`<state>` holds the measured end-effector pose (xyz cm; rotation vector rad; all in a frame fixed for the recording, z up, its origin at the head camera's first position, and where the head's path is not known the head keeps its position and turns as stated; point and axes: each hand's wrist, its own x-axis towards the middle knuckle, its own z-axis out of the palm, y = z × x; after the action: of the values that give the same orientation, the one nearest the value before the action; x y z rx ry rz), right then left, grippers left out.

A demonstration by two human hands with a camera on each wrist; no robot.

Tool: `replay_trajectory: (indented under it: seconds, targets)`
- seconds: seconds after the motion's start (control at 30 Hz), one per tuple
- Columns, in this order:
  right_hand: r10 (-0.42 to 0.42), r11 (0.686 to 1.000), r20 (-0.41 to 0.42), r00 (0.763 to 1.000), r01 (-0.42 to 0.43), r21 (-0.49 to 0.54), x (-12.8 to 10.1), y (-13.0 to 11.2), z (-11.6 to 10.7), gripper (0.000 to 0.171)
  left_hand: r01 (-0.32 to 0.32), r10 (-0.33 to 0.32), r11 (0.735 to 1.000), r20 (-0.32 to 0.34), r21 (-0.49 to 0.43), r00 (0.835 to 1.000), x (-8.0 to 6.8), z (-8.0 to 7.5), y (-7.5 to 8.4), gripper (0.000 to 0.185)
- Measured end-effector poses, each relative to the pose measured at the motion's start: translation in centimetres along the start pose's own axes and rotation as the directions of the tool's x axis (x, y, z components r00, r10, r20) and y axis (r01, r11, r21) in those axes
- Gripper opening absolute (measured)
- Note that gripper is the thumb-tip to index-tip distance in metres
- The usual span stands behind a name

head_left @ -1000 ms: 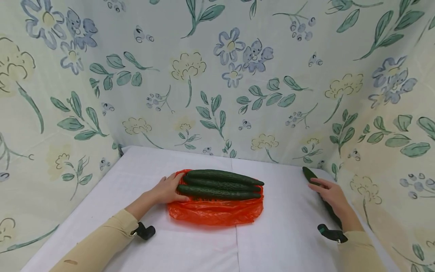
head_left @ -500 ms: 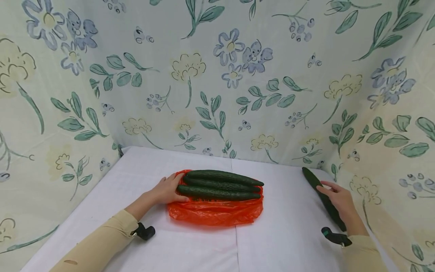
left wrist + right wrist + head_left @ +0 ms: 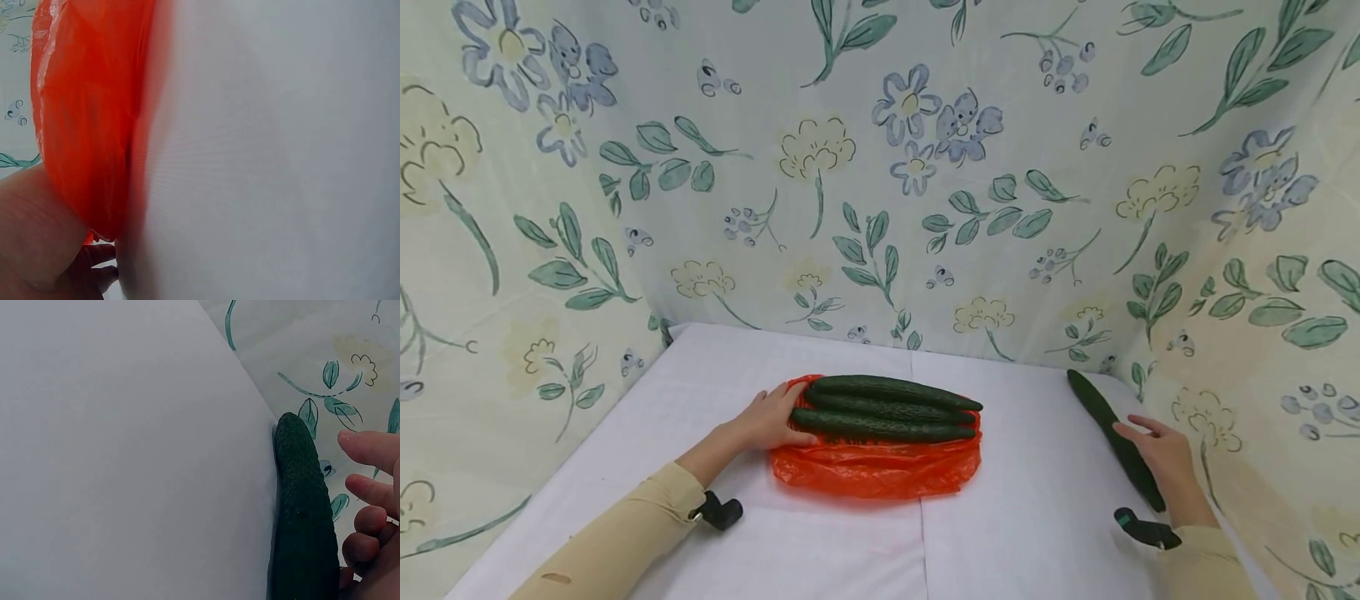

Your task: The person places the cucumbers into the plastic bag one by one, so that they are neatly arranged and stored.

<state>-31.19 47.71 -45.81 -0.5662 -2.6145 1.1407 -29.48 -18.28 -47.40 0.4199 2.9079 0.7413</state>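
Three dark green cucumbers (image 3: 887, 408) lie side by side on an opened red plastic bag (image 3: 880, 471) mid-table. My left hand (image 3: 771, 419) grips the bag's left end, thumb in front and fingers behind; in the left wrist view, the bag (image 3: 90, 119) hides part of that hand. A single cucumber (image 3: 1101, 417) lies slanted on the table at the right. Just right of it is my right hand (image 3: 1165, 454), fingers loosely bent and holding nothing. In the right wrist view those fingers (image 3: 372, 450) are apart from the cucumber (image 3: 303, 506); whether the thumb touches it is unclear.
A white cloth (image 3: 1015, 517) covers the table. Floral curtains (image 3: 880, 208) stand behind it and on both sides. The lone cucumber lies near the table's right edge. Each wrist carries a small black camera mount (image 3: 721, 510).
My right hand has let go of the lone cucumber and shifted right and toward me, uncovering more of it. The left hand, the bag and its three cucumbers stay in place.
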Motion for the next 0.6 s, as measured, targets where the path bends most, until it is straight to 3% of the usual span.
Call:
replay_trajectory:
  seconds: [0.3, 0.6]
  targets:
    - [0.07, 0.998, 0.073, 0.995, -0.071, 0.001, 0.0, 1.3, 0.1, 0.081, 0.003, -0.003, 1.0, 0.001, -0.002, 1.0, -0.1, 0.0, 0.2, 0.111]
    - [0.064, 0.998, 0.099, 0.993, -0.061, -0.033, -0.4, 1.2, 0.2, 0.082, -0.004, 0.004, 1.0, -0.005, 0.003, 1.0, -0.1, -0.1, 0.2, 0.11]
